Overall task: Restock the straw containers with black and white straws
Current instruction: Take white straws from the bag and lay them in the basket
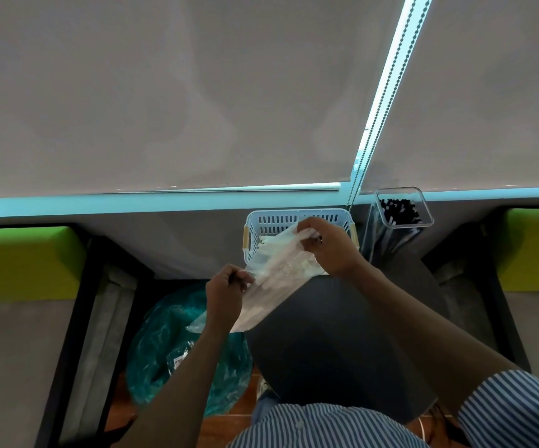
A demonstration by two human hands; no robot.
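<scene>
White straws (271,253) in their clear bag (261,295), over the white basket (294,218) at the far tabletop edge.
My left hand (224,297) and right hand (329,245) pinch the bag; I judge it mid-emptying, tipping next. Black straws (399,210) stand right.

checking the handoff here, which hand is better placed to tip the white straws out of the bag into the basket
Right. The right hand pinches the bag at its upper end, directly over the basket. The left hand holds the lower end, away from it.
</scene>
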